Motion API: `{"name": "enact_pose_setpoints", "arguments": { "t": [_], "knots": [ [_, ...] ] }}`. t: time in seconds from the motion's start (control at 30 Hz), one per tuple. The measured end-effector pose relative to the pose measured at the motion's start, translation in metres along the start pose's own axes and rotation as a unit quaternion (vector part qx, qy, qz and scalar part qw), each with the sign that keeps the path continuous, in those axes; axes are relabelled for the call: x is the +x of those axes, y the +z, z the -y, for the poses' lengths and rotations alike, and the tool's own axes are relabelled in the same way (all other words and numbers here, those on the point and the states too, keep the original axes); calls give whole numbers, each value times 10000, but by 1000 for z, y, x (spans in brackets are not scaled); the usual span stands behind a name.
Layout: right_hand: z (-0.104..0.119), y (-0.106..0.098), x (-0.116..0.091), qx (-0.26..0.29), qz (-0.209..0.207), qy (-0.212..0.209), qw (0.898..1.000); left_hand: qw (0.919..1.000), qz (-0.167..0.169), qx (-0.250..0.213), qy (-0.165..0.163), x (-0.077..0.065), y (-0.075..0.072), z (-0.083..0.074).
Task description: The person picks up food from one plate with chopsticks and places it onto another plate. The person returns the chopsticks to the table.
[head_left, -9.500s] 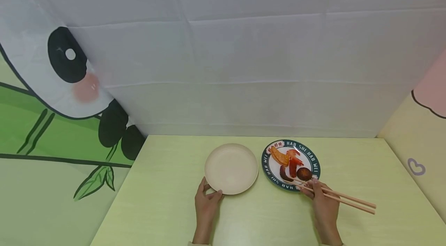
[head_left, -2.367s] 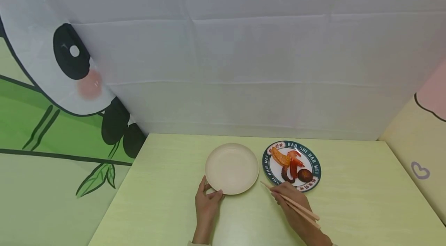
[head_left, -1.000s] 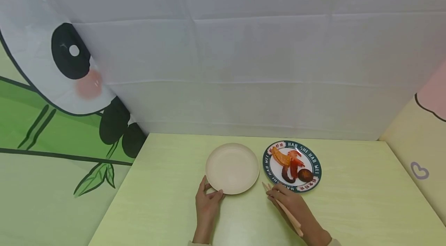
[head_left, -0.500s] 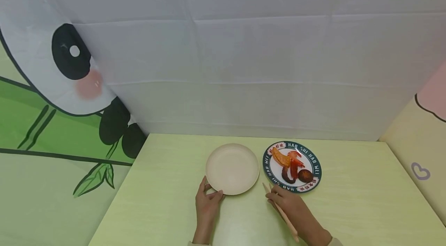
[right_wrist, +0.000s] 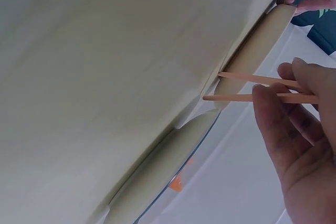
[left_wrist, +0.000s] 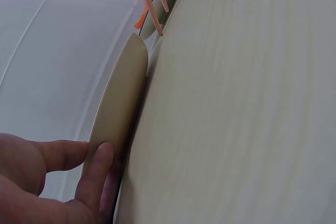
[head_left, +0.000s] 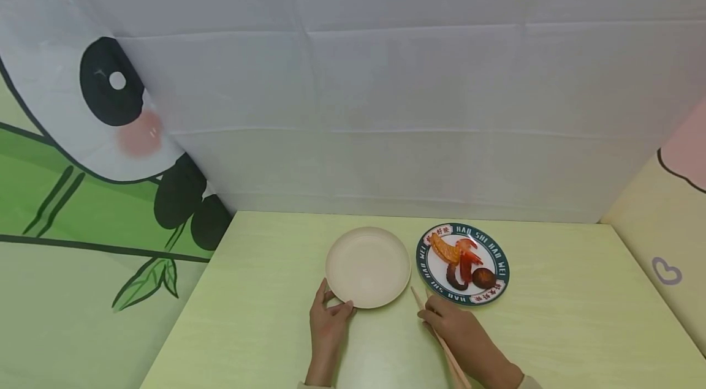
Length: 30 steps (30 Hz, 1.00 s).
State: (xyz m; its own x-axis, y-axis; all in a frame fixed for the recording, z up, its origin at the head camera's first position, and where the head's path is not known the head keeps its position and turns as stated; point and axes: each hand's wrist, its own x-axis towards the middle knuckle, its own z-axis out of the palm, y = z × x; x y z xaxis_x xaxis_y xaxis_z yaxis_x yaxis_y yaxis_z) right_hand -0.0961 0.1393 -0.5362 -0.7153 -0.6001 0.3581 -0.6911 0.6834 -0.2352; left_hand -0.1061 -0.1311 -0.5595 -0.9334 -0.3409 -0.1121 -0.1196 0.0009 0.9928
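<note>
A plain beige plate (head_left: 368,266) lies on the table. My left hand (head_left: 329,328) holds its near left edge, thumb and fingers against the rim. My right hand (head_left: 462,334) grips a pair of wooden chopsticks (head_left: 448,352). Their tips (right_wrist: 211,98) are apart with nothing between them, low near the table in the gap between the plates. A dark-green-rimmed plate (head_left: 501,263) stands just beyond the right hand. On it are an orange slice (head_left: 444,249), red pieces (head_left: 466,259), a dark curved piece (head_left: 454,279) and a round brown piece (head_left: 483,278).
Both plates rest on a pale yellow-green table (head_left: 265,291). A white cloth wall (head_left: 386,132) rises at its back edge. Printed panels stand on either side, the left one showing a large cartoon eye (head_left: 110,81).
Since the oldest frame, the right hand has drawn the chopsticks off the patterned plate, leftward and nearer. Lately their back ends swung left. The left hand, plates and food pieces stay put.
</note>
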Motion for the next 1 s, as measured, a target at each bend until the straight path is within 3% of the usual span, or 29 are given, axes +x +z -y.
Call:
{"name": "enact_pose_setpoints", "arguments": {
  "t": [0.23, 0.7, 1.0],
  "knots": [
    [2, -3, 0, -204, 424, 63, 9989, 10000, 23, 20, -19, 0, -1, -1],
    [1, 2, -3, -406, 282, -362, 9981, 10000, 35, 46, -23, 3, -2, 2],
    [0, 2, -2, -384, 555, -472, 9966, 10000, 36, 88, -18, 2, -2, 1]
  ]
}}
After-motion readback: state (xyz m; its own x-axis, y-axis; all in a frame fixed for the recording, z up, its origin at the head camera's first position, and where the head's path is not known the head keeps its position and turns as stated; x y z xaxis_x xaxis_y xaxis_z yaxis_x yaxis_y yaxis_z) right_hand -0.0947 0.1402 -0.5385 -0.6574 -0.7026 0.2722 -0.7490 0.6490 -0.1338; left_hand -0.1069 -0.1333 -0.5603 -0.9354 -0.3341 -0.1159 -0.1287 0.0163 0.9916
